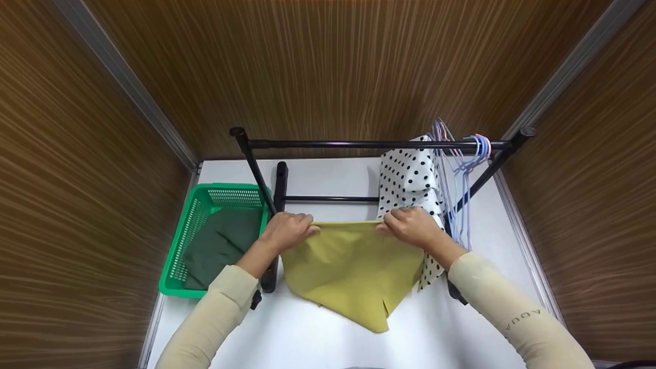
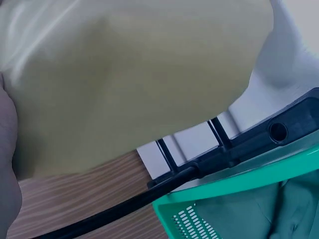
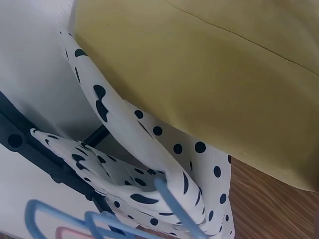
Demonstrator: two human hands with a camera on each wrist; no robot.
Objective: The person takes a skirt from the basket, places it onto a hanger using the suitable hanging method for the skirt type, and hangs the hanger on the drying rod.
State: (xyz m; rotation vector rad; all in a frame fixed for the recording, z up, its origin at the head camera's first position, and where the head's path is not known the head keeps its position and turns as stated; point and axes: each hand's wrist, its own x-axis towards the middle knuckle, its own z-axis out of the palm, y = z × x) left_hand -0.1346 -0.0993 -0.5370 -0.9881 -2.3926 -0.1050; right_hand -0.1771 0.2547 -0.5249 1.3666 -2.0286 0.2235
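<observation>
A green basket (image 1: pixel 183 293) stands beside a black rack (image 1: pixel 328 144) bearing hangers (image 1: pixel 466 166) and dotted cloth (image 1: pixel 402 171).

Left sleeve (image 1: pixel 205 323) and right sleeve (image 1: pixel 505 297) are pale cream, close-fitting, lightly wrinkled. Dark capital lettering (image 1: pixel 523 319) marks the right one's near part. Both end short of the bare left hand (image 1: pixel 288 230) and right hand (image 1: pixel 414 226).
</observation>
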